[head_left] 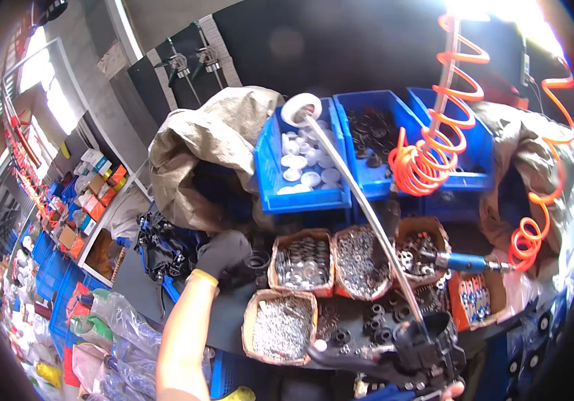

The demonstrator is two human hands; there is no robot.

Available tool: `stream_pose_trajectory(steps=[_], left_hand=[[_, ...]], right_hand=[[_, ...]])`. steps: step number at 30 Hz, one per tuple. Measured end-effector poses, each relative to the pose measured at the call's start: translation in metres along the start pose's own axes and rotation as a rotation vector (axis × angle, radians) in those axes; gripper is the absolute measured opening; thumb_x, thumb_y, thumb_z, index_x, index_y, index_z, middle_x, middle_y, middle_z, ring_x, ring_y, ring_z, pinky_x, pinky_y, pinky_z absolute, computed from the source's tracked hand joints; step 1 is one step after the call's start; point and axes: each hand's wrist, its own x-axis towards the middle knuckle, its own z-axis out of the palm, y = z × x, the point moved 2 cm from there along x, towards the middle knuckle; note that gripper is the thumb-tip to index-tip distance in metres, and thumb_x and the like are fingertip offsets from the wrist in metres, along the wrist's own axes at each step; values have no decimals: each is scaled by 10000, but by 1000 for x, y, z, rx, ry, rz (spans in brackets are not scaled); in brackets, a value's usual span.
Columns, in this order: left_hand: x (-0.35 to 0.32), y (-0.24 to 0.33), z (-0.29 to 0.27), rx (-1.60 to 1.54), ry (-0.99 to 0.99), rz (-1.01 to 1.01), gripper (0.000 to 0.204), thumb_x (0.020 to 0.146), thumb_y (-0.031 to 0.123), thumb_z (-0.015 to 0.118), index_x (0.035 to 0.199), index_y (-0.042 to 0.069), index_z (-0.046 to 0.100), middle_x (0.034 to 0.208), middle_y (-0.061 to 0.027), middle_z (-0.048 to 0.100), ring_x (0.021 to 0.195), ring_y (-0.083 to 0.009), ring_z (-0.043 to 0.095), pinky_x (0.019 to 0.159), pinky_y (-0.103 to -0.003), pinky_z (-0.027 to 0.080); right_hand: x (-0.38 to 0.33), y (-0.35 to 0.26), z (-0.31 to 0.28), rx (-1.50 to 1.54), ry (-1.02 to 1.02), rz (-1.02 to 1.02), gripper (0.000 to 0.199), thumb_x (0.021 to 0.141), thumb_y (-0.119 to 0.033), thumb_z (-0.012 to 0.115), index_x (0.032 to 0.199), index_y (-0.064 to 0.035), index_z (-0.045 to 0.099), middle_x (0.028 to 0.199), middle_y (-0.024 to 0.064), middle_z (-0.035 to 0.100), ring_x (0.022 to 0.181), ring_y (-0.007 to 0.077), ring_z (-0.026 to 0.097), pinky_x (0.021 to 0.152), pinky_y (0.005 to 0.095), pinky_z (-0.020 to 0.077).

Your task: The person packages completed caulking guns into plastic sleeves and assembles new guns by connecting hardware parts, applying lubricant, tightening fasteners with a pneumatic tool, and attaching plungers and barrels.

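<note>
My left hand (223, 254), in a dark glove, reaches over the bench beside a heap of black plastic parts (166, 247). Its fingers are hidden, and black ring-shaped parts (257, 260) lie just right of it. At the lower right edge my right hand (453, 391) shows only in part, closed at the underside of a black gun-like tool (427, 344). From this tool a long metal rod (363, 200) slants up and leftward. A white disc (301, 110) caps the rod's far end. The tool's black handle (353, 361) stretches left above the bench's near edge.
Cartons of springs (303, 260), nuts (361, 262) and small silvery parts (280, 327) crowd the bench. Blue bins, one with white discs (303, 157), stand behind. A blue air tool (467, 261) hangs on a coiled orange hose (424, 164). Bagged goods (126, 321) lie left.
</note>
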Motion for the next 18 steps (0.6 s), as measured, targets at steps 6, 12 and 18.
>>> stream_pose_trajectory(steps=[6, 12, 18], left_hand=[[124, -36, 26, 86, 556, -128, 290, 807, 287, 558, 913, 44, 675, 929, -240, 650, 868, -421, 620, 759, -487, 491], [100, -90, 41, 50, 512, 12, 308, 817, 287, 551, 980, 49, 658, 966, -250, 641, 878, -428, 615, 752, -493, 485], [-58, 65, 4, -1859, 465, 57, 292, 800, 255, 522, 1009, 65, 594, 862, -86, 627, 746, -225, 610, 703, -387, 521]], right_hand=[[71, -19, -14, 42, -96, -204, 1074, 652, -607, 735, 1409, 34, 322, 1374, 198, 422, 1248, 348, 434, 1115, 450, 257], [84, -8, -5, 154, -147, -374, 1046, 660, -604, 727, 1410, 9, 332, 1361, 191, 433, 1240, 348, 440, 1108, 463, 273], [22, -3, 25, 224, -86, -662, 1018, 667, -602, 719, 1411, -17, 342, 1349, 184, 445, 1232, 349, 447, 1102, 475, 289]])
